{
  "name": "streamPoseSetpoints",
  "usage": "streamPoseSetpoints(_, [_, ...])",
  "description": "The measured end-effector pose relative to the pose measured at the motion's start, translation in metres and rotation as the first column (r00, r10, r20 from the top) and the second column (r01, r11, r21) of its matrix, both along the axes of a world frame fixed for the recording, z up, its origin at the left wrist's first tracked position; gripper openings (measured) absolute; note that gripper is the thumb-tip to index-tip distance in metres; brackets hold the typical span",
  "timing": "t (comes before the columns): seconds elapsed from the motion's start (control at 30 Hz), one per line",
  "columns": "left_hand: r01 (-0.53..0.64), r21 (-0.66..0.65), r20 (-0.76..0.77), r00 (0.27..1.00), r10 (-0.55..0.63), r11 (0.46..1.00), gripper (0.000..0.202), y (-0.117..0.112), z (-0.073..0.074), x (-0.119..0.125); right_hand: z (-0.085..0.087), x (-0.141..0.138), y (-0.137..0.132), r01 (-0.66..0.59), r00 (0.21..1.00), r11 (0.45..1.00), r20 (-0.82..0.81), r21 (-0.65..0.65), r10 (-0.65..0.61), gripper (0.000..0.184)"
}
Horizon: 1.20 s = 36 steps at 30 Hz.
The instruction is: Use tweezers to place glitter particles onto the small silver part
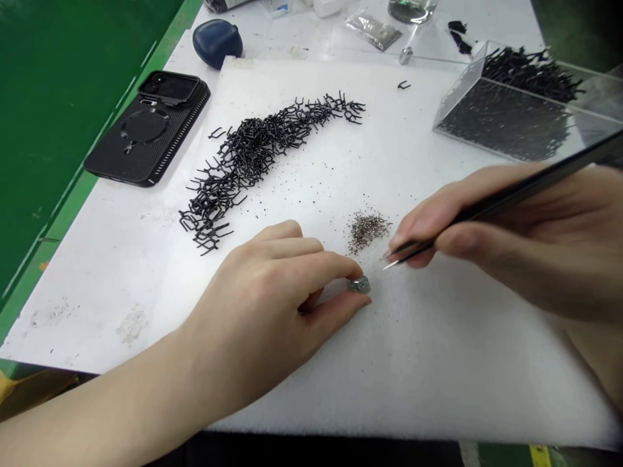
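Observation:
Between the thumb and forefinger of my left hand (263, 295) is a small silvery metal piece (361, 284), held low over the white foam sheet (438, 376). My right hand (516, 240) grips black tweezers (516, 188), their pale tips pointing left, a short way from the metal piece and apart from it. Just beyond the fingers lies a little heap of tiny brownish metallic bits (367, 230). A long curved pile of black forked plastic pieces (257, 149) stretches across the sheet behind my left hand. Whether the tweezers hold a bit is too small to tell.
At the left edge lies a black phone (148, 130), with a dark blue rounded object (217, 43) behind it. A clear box (450, 113) full of black pieces stands at right. Farther back are a small plastic bag (372, 30), a metal piece (405, 56) and a glass (411, 9).

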<state>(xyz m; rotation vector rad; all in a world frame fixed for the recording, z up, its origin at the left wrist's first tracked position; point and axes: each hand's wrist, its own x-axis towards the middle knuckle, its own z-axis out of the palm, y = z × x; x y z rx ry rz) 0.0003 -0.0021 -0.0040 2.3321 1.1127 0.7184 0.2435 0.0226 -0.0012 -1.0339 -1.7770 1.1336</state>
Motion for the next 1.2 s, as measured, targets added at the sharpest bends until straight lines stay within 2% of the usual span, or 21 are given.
streamPoseSetpoints(0.07, [-0.015,-0.002,-0.005,1.0,0.015,1.0,0.005,-0.0002,0.0008,0.0005,0.0015,0.0018,0.0019,0.146,0.989,0.987,-0.013,0.064,-0.145,0.004])
streamPoseSetpoints(0.13, [-0.026,0.002,-0.007,1.0,0.026,1.0,0.006,-0.0007,0.0017,0.0012,0.0019,0.0039,0.0041,0.195,0.978,0.974,0.047,0.116,-0.202,0.008])
streamPoseSetpoints(0.2, [-0.035,0.0,-0.012,0.999,0.035,0.999,0.006,-0.0014,0.0028,0.0017,0.0011,0.0056,0.0062,0.167,0.974,0.978,0.13,0.128,-0.183,0.011])
streamPoseSetpoints(0.37, [-0.056,-0.003,-0.055,0.997,0.056,0.998,0.005,-0.0027,0.0037,0.0008,-0.0005,0.0065,0.0079,0.086,0.972,0.988,0.208,0.129,-0.112,0.007])
streamPoseSetpoints(0.53, [-0.032,-0.008,-0.031,0.999,0.032,0.999,0.02,-0.0033,0.0043,-0.0003,0.0007,0.0065,0.0072,0.106,0.972,0.988,0.197,0.11,-0.126,0.01])
streamPoseSetpoints(0.73, [0.048,-0.031,-0.021,0.999,-0.049,0.998,0.021,-0.0024,0.0054,0.0007,0.0014,0.0072,0.0076,0.132,0.948,0.977,0.267,0.165,-0.173,0.013])
streamPoseSetpoints(0.97, [0.02,-0.017,-0.033,0.999,-0.02,1.0,0.015,-0.0008,0.0007,-0.0013,0.0012,0.0064,0.0088,0.121,0.959,0.985,0.243,0.124,-0.148,0.015])
streamPoseSetpoints(1.2, [-0.001,-0.016,-0.037,0.999,0.0,1.0,0.012,0.0008,0.0028,-0.0034,0.0027,0.0077,0.0084,0.115,0.974,0.991,0.186,0.07,-0.126,0.012])
